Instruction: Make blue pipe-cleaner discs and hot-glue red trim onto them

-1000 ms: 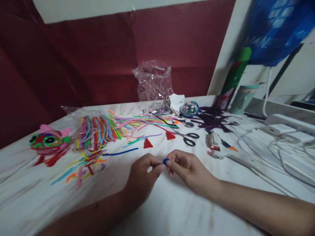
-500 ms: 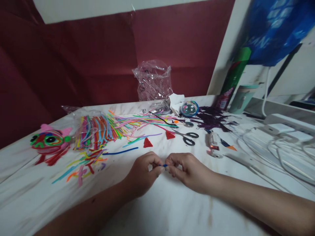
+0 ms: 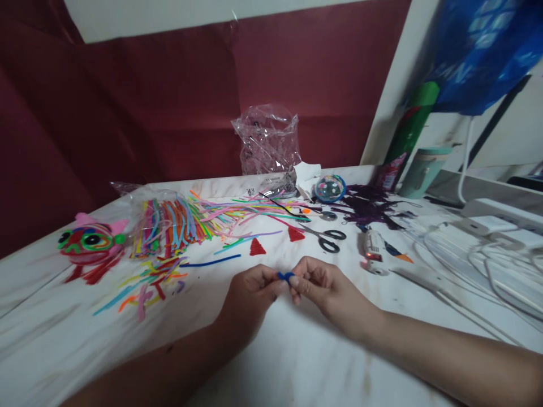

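A short, bent piece of blue pipe cleaner (image 3: 285, 277) is pinched between both hands, a little above the table. My left hand (image 3: 250, 291) closes thumb and forefinger on its left end. On its right end the thumb and fingertips of my right hand (image 3: 324, 288) are pressed together. Just beyond the hands lie two red fuzzy triangles, one on the left (image 3: 257, 247) and one on the right (image 3: 296, 233). Black-handled scissors (image 3: 328, 238) rest behind my right hand. A straight blue pipe cleaner (image 3: 212, 262) lies to the left.
Many coloured pipe cleaners (image 3: 173, 223) spread across the back left, beside a red-and-pink frog-like figure (image 3: 91, 243). At right are a glue gun (image 3: 373, 249), white cables (image 3: 466, 254) and a green cup (image 3: 424, 172). A clear dome (image 3: 330, 188) and dark purple strips (image 3: 369, 203) lie behind.
Both hands have risen slightly, and the right fingers have shifted on the blue piece. More of it shows now, with a visible bend. The view has moved slightly.
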Available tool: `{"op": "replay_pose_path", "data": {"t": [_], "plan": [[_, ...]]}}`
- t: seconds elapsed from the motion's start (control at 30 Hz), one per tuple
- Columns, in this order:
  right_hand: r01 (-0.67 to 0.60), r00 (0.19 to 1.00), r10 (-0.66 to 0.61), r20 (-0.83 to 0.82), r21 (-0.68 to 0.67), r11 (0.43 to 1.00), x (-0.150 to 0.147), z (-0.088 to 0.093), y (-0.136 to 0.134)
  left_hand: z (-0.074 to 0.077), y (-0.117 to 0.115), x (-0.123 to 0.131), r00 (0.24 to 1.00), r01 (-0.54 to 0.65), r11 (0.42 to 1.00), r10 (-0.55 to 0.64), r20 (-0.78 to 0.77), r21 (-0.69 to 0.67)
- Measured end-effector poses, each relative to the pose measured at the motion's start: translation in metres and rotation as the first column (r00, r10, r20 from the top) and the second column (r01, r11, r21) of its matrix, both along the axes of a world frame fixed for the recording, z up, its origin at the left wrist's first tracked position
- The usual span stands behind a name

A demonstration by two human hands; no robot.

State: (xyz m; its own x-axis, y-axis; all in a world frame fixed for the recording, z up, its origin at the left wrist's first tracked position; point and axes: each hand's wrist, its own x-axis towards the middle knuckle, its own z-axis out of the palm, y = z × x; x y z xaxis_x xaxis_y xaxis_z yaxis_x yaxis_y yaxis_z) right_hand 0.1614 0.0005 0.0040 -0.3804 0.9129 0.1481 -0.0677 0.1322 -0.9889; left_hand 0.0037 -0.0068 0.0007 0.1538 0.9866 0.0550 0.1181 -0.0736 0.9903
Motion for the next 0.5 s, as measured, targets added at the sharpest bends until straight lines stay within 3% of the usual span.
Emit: {"op": "replay_pose_path", "data": {"t": [0.23,0.5], "plan": [[-0.02,1.0,0.02,0.001,-0.015,1.0,-0.0012,-0.0038,-0.0002,0.0001,0.0003,0.0,0.998,0.009,0.999,-0.007,0.057,-0.037],[-0.044,0.997,0.044,0.066,-0.009,0.999,-0.0021,-0.0062,0.0012,-0.0004,0.0039,-0.003,0.998,0.031,0.999,-0.03,-0.052,0.017]]}}
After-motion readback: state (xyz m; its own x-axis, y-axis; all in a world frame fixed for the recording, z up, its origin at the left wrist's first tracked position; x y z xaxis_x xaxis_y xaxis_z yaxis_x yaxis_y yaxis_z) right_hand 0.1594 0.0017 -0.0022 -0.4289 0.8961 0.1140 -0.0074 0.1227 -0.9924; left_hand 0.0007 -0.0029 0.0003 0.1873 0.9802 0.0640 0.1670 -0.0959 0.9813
